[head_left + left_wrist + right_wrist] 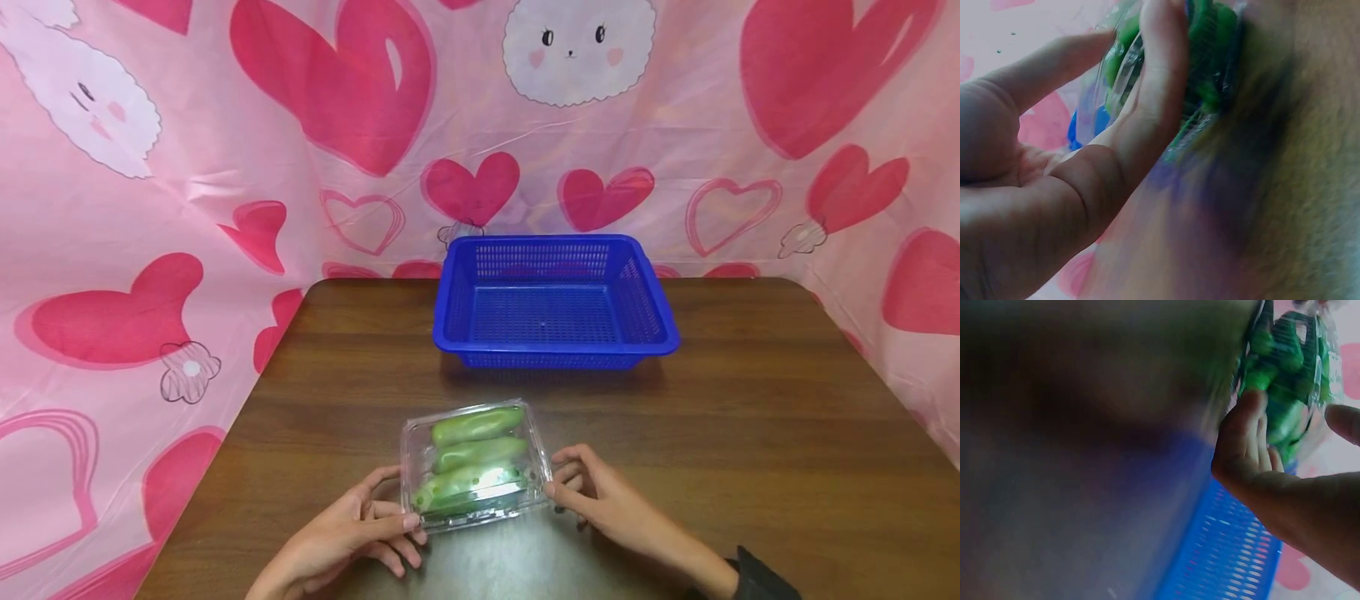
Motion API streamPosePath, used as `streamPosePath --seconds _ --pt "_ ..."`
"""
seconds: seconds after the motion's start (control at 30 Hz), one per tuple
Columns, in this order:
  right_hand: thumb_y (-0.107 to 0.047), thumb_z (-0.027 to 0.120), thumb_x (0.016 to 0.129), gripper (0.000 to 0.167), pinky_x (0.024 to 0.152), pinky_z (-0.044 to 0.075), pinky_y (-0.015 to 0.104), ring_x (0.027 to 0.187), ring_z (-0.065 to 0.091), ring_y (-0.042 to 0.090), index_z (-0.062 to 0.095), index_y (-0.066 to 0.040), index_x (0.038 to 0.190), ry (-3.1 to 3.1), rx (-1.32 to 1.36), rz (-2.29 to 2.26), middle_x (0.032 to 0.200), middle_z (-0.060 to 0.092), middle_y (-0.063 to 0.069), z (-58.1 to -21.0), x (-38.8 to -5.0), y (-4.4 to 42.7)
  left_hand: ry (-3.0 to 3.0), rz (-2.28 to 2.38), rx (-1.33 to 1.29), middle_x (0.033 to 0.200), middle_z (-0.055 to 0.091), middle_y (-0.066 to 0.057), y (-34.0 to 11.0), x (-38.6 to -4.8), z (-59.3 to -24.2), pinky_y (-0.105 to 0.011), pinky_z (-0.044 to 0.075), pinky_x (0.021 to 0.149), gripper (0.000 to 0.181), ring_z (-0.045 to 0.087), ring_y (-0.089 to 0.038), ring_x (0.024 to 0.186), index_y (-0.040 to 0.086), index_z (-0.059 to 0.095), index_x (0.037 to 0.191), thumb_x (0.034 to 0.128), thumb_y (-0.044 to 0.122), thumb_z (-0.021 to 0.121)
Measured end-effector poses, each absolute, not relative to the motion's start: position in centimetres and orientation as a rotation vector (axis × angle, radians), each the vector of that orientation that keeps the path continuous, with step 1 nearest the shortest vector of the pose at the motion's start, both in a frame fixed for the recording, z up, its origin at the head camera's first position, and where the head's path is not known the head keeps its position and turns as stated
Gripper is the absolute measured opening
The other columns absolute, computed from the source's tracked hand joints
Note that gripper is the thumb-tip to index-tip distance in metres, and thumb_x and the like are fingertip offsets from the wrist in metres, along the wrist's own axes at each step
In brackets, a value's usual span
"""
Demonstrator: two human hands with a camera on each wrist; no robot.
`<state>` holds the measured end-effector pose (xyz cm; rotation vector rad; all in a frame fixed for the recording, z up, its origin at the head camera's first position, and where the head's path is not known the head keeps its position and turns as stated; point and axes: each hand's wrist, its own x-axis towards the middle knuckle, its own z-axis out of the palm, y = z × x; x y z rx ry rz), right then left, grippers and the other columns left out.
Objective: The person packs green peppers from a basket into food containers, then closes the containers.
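A clear plastic clamshell box holds several long green vegetables, whose exact kind I cannot tell. It stands slightly askew near the front of the table. My left hand grips its near left corner, thumb on the edge and other fingers below. On the opposite side my right hand pinches the right edge, thumb in front and fingers curled behind. The left wrist view shows the left hand against the box's side, the greens seen through the plastic. In the right wrist view, the right hand supports the box from beneath.
Behind the box, a blue perforated plastic basket sits toward the back of the brown wooden table. Pink cloth printed with hearts hangs behind the table and along its sides.
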<state>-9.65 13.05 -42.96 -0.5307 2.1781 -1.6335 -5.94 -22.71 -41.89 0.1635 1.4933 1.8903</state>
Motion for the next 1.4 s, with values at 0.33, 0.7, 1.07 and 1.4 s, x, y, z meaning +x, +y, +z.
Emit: streamPosePath --seconds 0.33,0.7,1.07,1.4 --pt "-0.015 0.043 0.106 0.033 0.046 0.05 0.022 0.067 0.064 0.009 0.054 0.016 0.103 1.768 -0.65 -1.72 0.09 0.062 0.034 -43.9 -9.6 13.7 1.529 1.919 0.235 0.101 0.073 -0.008 -21.4 -6.4 -42.1 -0.027 0.058 0.073 0.069 0.071 -0.015 0.082 0.0 0.0 0.148 0.1013 0.005 0.051" --pt "-0.013 0.043 0.106 0.035 0.043 0.051 0.023 0.068 0.063 0.008 0.05 0.02 0.101 1.72 -0.579 -1.805 0.087 0.065 0.018 -43.8 -8.9 15.7 1.569 1.888 0.229 0.096 0.073 -0.008 -19.0 -7.7 -42.2 -0.029 0.058 0.071 0.072 0.07 -0.015 0.076 0.0 0.005 0.147 0.0978 0.006 0.057" --pt "-0.012 0.041 0.107 0.035 0.045 0.055 0.036 0.073 0.07 0.015 0.049 0.021 0.102 1.743 -0.525 -1.835 0.087 0.067 0.009 -43.8 -8.2 18.4 1.642 1.891 0.161 0.086 0.072 -0.005 -15.2 -8.8 -42.3 -0.025 0.055 0.064 0.071 0.066 -0.013 0.067 0.0 0.014 0.146 0.0928 0.005 0.06" --pt "-0.013 0.04 0.107 0.037 0.053 0.057 0.046 0.082 0.073 0.027 0.049 0.023 0.105 1.736 -0.475 -1.86 0.09 0.068 0.012 -43.9 -8.0 19.9 1.63 1.893 0.144 0.085 0.072 -0.007 -13.7 -9.4 -42.3 -0.026 0.054 0.063 0.076 0.064 -0.012 0.065 -0.001 0.013 0.149 0.0914 0.004 0.062"
